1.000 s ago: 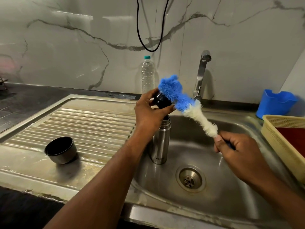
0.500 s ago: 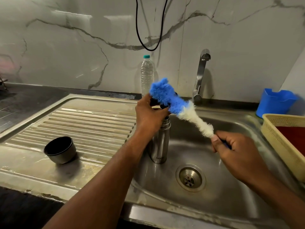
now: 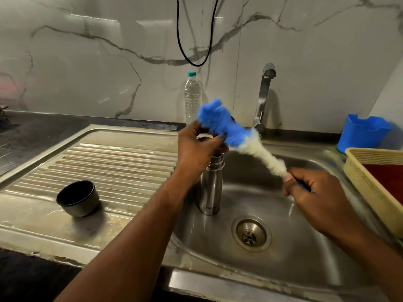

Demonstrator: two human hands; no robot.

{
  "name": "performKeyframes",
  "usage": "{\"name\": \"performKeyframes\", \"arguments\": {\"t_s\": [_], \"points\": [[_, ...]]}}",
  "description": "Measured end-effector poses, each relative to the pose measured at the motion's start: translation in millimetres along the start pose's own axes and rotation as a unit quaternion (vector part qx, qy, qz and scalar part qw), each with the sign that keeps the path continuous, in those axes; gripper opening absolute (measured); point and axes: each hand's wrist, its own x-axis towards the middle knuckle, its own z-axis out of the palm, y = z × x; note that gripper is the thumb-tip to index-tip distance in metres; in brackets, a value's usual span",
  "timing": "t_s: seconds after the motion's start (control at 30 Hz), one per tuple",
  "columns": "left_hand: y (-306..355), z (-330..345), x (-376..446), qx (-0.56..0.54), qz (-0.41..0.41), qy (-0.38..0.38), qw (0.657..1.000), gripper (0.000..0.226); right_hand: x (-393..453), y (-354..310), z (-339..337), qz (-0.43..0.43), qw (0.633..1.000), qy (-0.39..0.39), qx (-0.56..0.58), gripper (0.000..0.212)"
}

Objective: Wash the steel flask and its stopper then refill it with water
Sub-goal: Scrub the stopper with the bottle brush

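Steel flask [image 3: 210,188] stands upright while left hand [image 3: 196,147] grips dark stopper, right hand [image 3: 314,188] holding fluffy brush [image 3: 239,138].

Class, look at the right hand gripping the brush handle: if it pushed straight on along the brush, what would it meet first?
Probably the left hand, holding the stopper that the right hand's brush covers; depth is uncertain.

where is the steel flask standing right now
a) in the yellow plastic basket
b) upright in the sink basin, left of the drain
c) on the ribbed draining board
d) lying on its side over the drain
b, the cylindrical steel flask stands upright on the floor of the stainless sink basin, left of the round drain, open-topped below the left hand.
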Motion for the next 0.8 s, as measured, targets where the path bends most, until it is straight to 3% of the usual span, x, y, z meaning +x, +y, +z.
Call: {"name": "performKeyframes", "arguments": {"t_s": [0.13,0.27,0.43,0.53,0.8], "points": [[3.5,-0.6,-1.3,-0.119,-0.019,-0.044,0.992,0.055,0.6,1.1,0.9,0.002,1.0,0.004,0.026,0.035],[3.3,-5.2,1.4,-0.199,-0.068,-0.072,0.975,0.037,2.7,6.3,-1.2,0.021,0.999,0.013,0.044,0.036],[8.2,-1.0,-1.6,-0.24,-0.08,-0.056,0.966,0.031,0.4,2.8,4.6,-0.006,0.998,-0.013,0.062,0.037],[8.1,2.4,-1.3,-0.236,-0.091,-0.031,0.967,0.015,2.7,8.3,5.3,0.042,0.992,-0.004,0.119,0.039],[12.4,1.0,0.3,-0.285,-0.104,-0.031,0.952,0.007,3.3,8.0,9.7,0.121,0.968,-0.026,0.219,0.043]]}}
